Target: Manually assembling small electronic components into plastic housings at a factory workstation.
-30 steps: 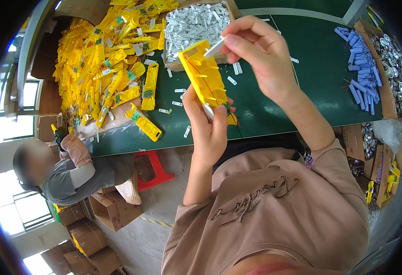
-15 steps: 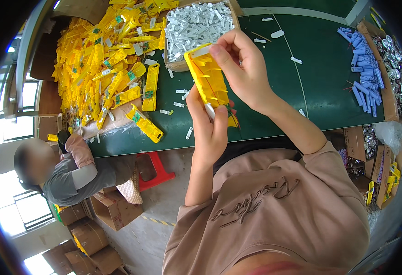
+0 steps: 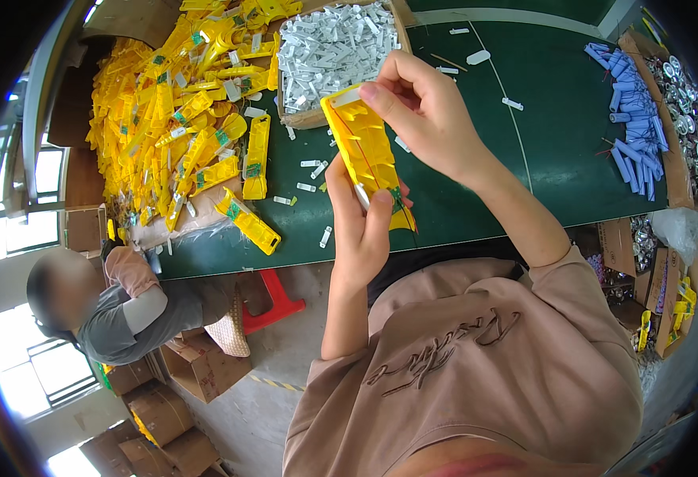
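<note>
A yellow plastic housing (image 3: 362,147) is held tilted above the near edge of the table, its ribbed inside facing me. Thin wires run along it, and part of a green circuit board shows at its lower end. My left hand (image 3: 362,226) is closed round that lower end, thumb on the near side. At the upper end, my right hand (image 3: 420,111) pinches with thumb and forefinger on a small white piece (image 3: 346,98) lying across the housing. The fingers of my left hand behind the housing are mostly hidden.
A carton of small white plastic pieces (image 3: 337,52) stands beyond my hands. Left of it lies a heap of yellow housings (image 3: 158,119). Blue wired cylinders (image 3: 631,119) and a box of shiny round parts (image 3: 683,119) are at the right. A co-worker (image 3: 138,306) sits at the left.
The housing has turned slightly in my hands, showing more of its inside. Both hands keep their hold. The view has shifted a little, and the co-worker's arm has moved slightly.
</note>
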`<act>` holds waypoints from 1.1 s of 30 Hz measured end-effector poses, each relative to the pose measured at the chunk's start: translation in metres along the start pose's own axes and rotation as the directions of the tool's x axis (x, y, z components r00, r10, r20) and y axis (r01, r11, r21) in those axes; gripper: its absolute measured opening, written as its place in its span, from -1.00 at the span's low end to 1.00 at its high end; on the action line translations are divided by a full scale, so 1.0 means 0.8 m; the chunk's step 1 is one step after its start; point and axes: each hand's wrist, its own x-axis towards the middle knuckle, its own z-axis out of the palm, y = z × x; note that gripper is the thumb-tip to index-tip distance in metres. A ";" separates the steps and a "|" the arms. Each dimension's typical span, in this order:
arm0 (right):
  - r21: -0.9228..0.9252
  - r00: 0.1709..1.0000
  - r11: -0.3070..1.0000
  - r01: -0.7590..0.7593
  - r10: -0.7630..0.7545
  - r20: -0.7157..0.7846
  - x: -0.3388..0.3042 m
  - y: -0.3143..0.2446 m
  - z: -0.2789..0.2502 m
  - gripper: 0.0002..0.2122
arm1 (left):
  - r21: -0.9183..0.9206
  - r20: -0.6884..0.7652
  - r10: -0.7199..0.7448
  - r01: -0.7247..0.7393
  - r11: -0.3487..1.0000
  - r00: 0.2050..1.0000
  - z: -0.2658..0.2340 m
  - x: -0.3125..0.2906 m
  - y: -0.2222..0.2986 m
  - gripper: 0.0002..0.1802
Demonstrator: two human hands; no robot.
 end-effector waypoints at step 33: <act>-0.940 0.967 -0.279 -0.197 0.103 -0.233 -0.198 0.033 -0.338 -0.84 | -0.096 0.283 -0.233 0.269 0.958 0.931 0.048 0.044 -0.056 -0.52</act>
